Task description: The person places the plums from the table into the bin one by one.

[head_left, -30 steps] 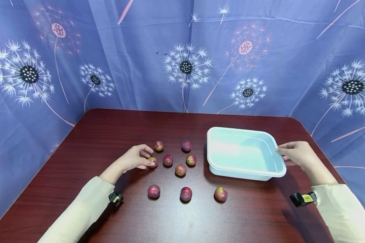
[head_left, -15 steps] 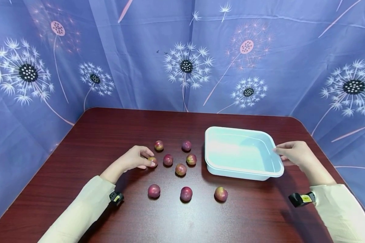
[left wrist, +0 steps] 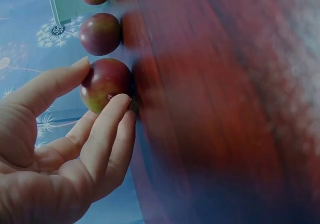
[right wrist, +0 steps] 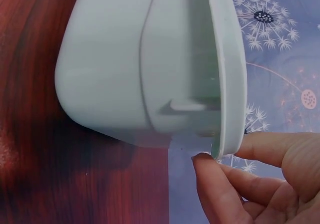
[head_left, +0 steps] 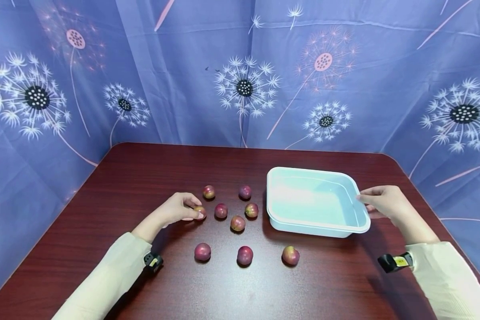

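Observation:
My left hand (head_left: 176,208) pinches a red and yellow-green plum (head_left: 200,213) at the left end of a group of plums. In the left wrist view the thumb lies on one side of this plum (left wrist: 106,79) and the fingertips on the other, its stem end showing. On the right, my right hand (head_left: 384,202) pinches the right rim of a pale blue plastic tub (head_left: 312,228). Seen from the right wrist, thumb and fingers grip the lip at a corner of the tub (right wrist: 110,64). The tub's inside holds nothing.
Close to the held plum are a red plum (head_left: 221,211) and a mottled plum (head_left: 209,192). Several more lie between there and the tub. Nearer the front is a row of three, ending at a yellowish plum (head_left: 290,256). A dandelion-print curtain (head_left: 184,80) backs the brown table (head_left: 156,164).
The tub has slid a little to the left, with my right hand moving along on its rim. My left hand's fingers have closed slightly around the plum, which stays in place.

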`<state>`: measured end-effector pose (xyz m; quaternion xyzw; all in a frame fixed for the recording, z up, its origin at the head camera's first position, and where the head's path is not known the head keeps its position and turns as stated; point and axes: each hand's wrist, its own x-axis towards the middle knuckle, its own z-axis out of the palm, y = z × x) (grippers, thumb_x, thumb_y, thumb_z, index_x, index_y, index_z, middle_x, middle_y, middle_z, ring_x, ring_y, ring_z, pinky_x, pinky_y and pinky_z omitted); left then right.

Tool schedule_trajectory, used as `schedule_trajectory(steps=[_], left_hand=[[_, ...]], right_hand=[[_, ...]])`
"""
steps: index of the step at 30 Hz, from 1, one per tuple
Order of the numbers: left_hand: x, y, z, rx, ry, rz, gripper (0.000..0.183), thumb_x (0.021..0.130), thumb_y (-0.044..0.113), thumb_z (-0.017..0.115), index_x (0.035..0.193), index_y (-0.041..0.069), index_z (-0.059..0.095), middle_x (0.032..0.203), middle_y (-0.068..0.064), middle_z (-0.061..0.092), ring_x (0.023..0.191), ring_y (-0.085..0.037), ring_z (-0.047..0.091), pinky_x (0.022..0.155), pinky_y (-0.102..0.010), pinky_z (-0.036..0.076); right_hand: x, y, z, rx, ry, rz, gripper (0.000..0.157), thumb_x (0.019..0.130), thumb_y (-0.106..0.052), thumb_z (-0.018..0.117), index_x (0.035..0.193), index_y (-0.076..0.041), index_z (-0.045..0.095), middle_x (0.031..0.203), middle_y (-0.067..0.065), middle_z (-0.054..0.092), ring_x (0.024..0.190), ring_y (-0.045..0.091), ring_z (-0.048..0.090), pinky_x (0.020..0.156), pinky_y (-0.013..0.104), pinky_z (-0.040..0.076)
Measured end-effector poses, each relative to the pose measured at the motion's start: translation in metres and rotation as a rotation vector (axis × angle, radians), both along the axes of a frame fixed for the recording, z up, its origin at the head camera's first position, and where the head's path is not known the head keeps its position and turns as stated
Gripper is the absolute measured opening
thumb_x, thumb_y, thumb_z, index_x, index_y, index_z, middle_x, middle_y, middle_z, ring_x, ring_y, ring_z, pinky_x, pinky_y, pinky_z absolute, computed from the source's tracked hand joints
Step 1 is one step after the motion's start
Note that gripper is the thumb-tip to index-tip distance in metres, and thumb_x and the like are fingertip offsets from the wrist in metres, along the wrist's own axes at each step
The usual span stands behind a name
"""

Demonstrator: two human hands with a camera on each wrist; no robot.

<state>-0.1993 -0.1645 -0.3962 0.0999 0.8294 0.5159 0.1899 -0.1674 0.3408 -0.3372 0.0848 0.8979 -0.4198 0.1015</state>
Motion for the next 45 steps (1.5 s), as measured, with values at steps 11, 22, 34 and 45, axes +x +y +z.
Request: schedule_trajectory(steps=[11, 22, 34, 45], left_hand=[[0.002, 0.001, 0.001, 0.03, 0.005, 0.011, 0.033, 0.078, 0.002, 0.072, 0.105, -0.012, 0.058, 0.093, -0.013, 0.062, 0.076, -0.008, 0.061, 0.074, -0.029, 0.057], [0.002, 0.0, 0.0, -0.023, 0.103, 0.01, 0.032, 0.076, 0.007, 0.075, 0.102, -0.006, 0.062, 0.094, -0.014, 0.066, 0.079, -0.009, 0.058, 0.067, -0.022, 0.048], [0.005, 0.002, 0.004, 0.053, 0.04, 0.027, 0.035, 0.078, 0.006, 0.073, 0.106, -0.008, 0.058, 0.095, -0.014, 0.065, 0.081, -0.008, 0.059, 0.071, -0.021, 0.052], [0.008, 0.004, 0.012, 0.152, -0.082, 0.061, 0.041, 0.081, 0.003, 0.07, 0.115, -0.011, 0.053, 0.098, -0.011, 0.06, 0.082, -0.007, 0.062, 0.081, -0.034, 0.056]], right_hand=[[0.0, -0.002, 0.0, -0.008, -0.005, -0.011, 0.051, 0.092, -0.018, 0.06, 0.123, 0.02, 0.048, 0.076, -0.005, 0.063, 0.066, 0.003, 0.06, 0.064, 0.032, 0.058], [0.0, -0.002, -0.001, -0.023, -0.008, -0.02, 0.052, 0.092, -0.018, 0.059, 0.124, 0.021, 0.046, 0.074, -0.006, 0.063, 0.065, 0.004, 0.06, 0.063, 0.031, 0.058], [-0.001, -0.002, -0.001, -0.025, -0.018, -0.02, 0.053, 0.092, -0.02, 0.059, 0.125, 0.02, 0.046, 0.074, -0.006, 0.063, 0.065, 0.005, 0.062, 0.062, 0.032, 0.058], [-0.001, -0.002, -0.001, -0.031, -0.004, -0.031, 0.054, 0.093, -0.021, 0.06, 0.125, 0.019, 0.046, 0.074, -0.006, 0.064, 0.064, 0.004, 0.062, 0.061, 0.031, 0.058]])
